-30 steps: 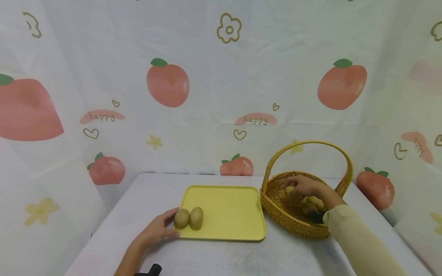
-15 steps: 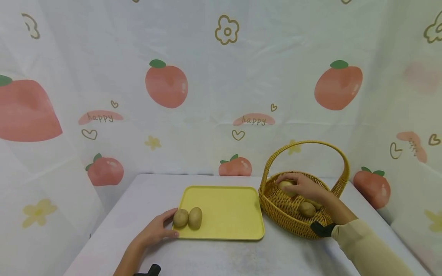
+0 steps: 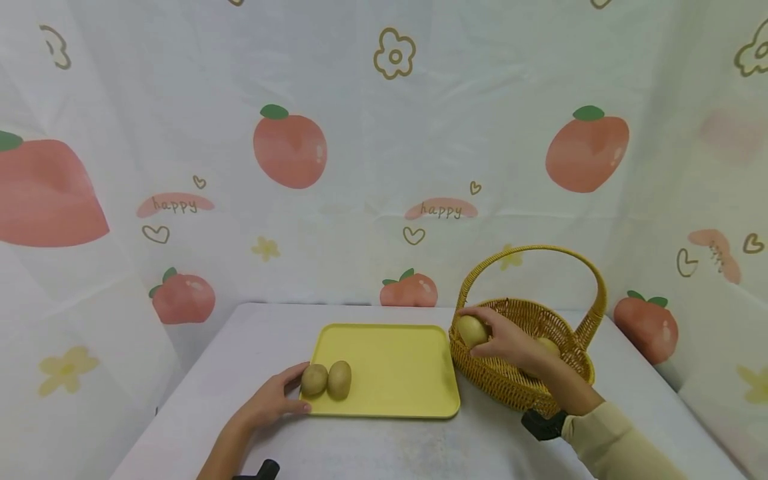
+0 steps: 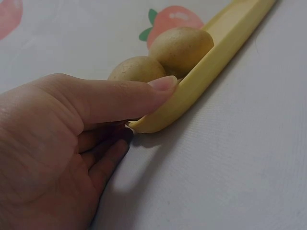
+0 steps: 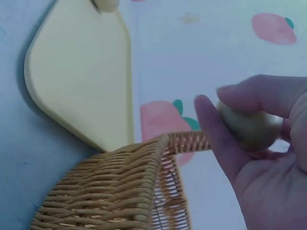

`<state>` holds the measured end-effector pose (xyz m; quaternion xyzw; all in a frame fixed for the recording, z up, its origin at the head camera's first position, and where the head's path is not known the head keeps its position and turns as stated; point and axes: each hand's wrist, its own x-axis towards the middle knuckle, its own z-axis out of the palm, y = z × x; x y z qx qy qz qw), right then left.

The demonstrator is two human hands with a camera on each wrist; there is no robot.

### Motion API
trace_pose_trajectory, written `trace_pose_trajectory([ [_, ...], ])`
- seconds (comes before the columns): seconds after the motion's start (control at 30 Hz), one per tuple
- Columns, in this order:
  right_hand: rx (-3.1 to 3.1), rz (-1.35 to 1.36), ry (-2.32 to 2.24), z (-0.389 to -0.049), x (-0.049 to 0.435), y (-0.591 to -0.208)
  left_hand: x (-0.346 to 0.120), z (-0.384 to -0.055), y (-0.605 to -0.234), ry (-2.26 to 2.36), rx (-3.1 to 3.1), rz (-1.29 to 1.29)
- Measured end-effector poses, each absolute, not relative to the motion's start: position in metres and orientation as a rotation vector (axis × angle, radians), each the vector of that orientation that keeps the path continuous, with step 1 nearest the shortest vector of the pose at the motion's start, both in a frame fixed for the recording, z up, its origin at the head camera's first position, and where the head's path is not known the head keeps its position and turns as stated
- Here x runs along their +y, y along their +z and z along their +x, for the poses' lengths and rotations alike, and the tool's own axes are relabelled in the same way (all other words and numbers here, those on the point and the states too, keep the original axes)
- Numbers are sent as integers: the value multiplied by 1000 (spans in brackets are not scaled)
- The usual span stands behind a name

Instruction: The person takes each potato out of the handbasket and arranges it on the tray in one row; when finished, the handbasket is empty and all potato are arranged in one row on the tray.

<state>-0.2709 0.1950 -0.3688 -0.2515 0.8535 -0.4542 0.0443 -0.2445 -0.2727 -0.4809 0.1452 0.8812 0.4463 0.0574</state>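
My right hand (image 3: 510, 343) grips a potato (image 3: 473, 331) between thumb and fingers, over the left rim of the wicker basket (image 3: 501, 389). The right wrist view shows this potato (image 5: 254, 128) raised off the basket's woven side. Another potato (image 3: 549, 346) lies inside the basket, partly hidden by my right arm. At the left end of the yellow tray (image 3: 399, 373), my left hand (image 3: 270, 401) holds the rim, its thumb on top and its fingers curled at the tray's edge. Two potatoes, a round one (image 3: 315, 380) and a longer one (image 3: 339, 380), sit side by side at that end.
The basket's tall arched handle (image 3: 534, 247) rises above my right hand. The tray and the basket stand close together on a white-covered table (image 3: 360, 448). A white cloth backdrop (image 3: 354, 260) printed with fruit hangs behind the table.
My right hand has lifted the potato from within the basket and carried it left to above the rim nearest the tray. My left hand and the tray have stayed in place.
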Motion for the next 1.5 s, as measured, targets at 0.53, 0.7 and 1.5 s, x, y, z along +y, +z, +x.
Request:
trace_pose_trajectory([
  [0.53,2625,-890,-1472,-265,148,-392,-273,-241,-480,1399,2647,452],
  [0.7,2629,-923,-1460,-268,123,-404,-274,-240,-481,1403,2644,451],
  [1.5,2595,-897,-1383,-284,14,-465,-273,-246,-483,1390,2666,434],
])
